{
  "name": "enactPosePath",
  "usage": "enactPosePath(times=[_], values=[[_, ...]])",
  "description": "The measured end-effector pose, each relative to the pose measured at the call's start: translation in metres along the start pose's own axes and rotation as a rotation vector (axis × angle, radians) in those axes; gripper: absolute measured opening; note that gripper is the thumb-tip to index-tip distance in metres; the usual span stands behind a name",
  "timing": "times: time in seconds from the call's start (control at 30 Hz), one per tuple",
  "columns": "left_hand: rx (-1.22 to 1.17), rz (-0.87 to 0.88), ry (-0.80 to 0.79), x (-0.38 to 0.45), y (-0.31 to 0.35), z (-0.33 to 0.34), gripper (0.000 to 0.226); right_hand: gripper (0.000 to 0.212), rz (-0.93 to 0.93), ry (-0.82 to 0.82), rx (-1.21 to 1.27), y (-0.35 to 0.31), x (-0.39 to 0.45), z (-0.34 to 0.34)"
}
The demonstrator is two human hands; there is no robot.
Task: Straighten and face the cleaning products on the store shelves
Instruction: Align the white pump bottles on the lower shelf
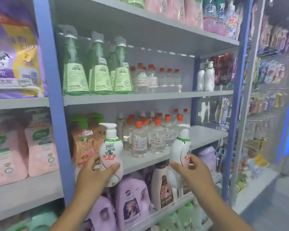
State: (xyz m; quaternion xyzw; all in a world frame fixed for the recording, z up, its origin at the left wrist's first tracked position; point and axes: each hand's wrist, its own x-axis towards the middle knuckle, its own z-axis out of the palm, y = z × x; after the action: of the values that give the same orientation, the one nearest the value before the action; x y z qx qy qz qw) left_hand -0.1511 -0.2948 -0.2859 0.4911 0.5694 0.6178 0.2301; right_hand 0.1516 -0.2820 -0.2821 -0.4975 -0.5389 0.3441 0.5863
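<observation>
White pump bottles (110, 152) gripped upright, seemingly one in each hand (97, 170).

white pump btl w/ green neck band + red lettering (110, 152) | 2nd white pump btl, same marks (182, 153) | pale-green spray btls, light labels (97, 70) | clear btls, orange caps (139, 139) | lilac jugs (132, 199) | pink pouches (42, 147) | blue shelf uprights (52, 90), grey shelves (147, 97)

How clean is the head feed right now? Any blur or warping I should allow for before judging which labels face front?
Head view: soft all over, small print unreadable; the label on the left hand's pump bottle reads clearly, while the right hand's bottle is blurrier and turned partly away; wide-angle warping tilts the blue uprights; the right-hand aisle is hazy.
</observation>
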Motion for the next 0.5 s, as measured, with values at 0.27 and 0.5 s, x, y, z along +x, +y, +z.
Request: enactPosePath(times=[0.27,0.5], values=[[0.110,-0.030,0.163,0.091,-0.049,0.081,0.049,0.027,0.004,0.004,-0.071,0.041,0.133,-0.032],[0.165,-0.077,0.253,0.145,-0.069,0.123,0.054,0.031,0.018,0.065,-0.147,0.074,0.270,-0.091]])
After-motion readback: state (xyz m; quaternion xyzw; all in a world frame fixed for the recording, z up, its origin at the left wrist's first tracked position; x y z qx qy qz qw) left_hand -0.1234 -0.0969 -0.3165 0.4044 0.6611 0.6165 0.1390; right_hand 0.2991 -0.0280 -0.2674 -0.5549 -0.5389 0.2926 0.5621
